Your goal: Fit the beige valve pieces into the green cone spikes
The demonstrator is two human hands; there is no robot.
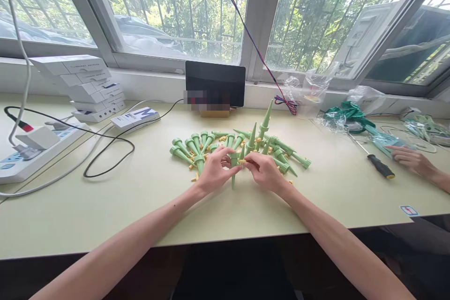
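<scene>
My left hand (pixel 217 169) is closed around a green plastic watering spike (pixel 233 180), its pointed end down just over the table. In the fingertips of my right hand (pixel 263 171) is a small yellow valve (pixel 242 161), held against the side of that spike. Around and behind both hands lies a spread of similar green spikes (pixel 180 151) with small yellow pieces among them. A few spikes (pixel 266 119) stand with their tips upward. My fingers partly hide where the valve meets the spike.
A tablet (pixel 215 83) leans by the window. Stacked white boxes (pixel 87 77) and a power strip (pixel 42 152) with cables are at left. At right lie a screwdriver (pixel 379 165), green plastic bags (pixel 348 115) and another person's hand (pixel 411 159). The table's front edge is near my forearms.
</scene>
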